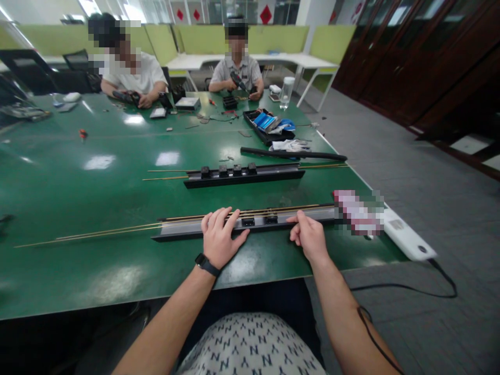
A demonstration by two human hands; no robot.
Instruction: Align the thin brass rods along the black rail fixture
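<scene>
A long black rail with small black blocks and thin brass rods lies along the near edge of the green table. My left hand rests flat on the rail, fingers stretched out over it. My right hand sits at the rail further right, fingers curled and pinching at its top edge. What the pinch holds is too small to make out. A second black rail with several blocks and brass rods lies further back.
A white power strip with a black cable hangs at the table's right edge. A black tray with blue items, white gloves and a long black strip lie behind. Two other people sit at the far side with tools.
</scene>
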